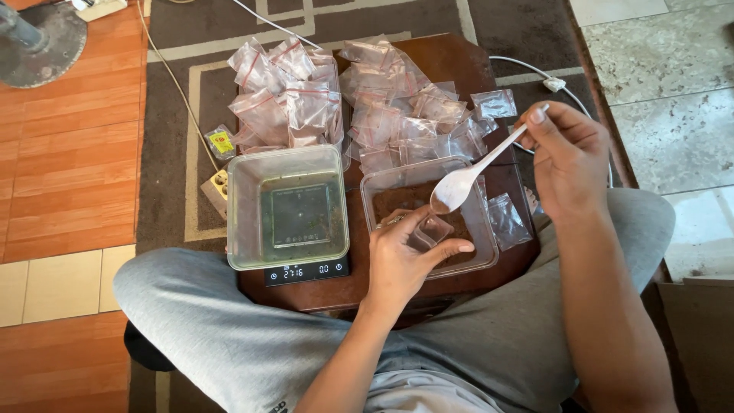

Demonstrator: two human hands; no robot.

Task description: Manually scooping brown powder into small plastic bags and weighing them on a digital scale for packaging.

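The left hand [401, 256] is pinching a small clear bag [430, 229] open over the tub of brown powder [466, 256]. Just above it, the right hand [569, 157] is gripping a white plastic spoon [466, 177] by the handle, bowl tipped toward the bag.

Soft, even daylight fills the scene, brightest on the pale stone tiles [673, 115] to the right of the dark wooden table [451, 61]. Shadows are faint and short, darkest beneath the table's near edge. Mild glare sits on the heap of small plastic bags [290, 95] on the table. Focus is sharp around the table; lines bow slightly toward the frame edges.
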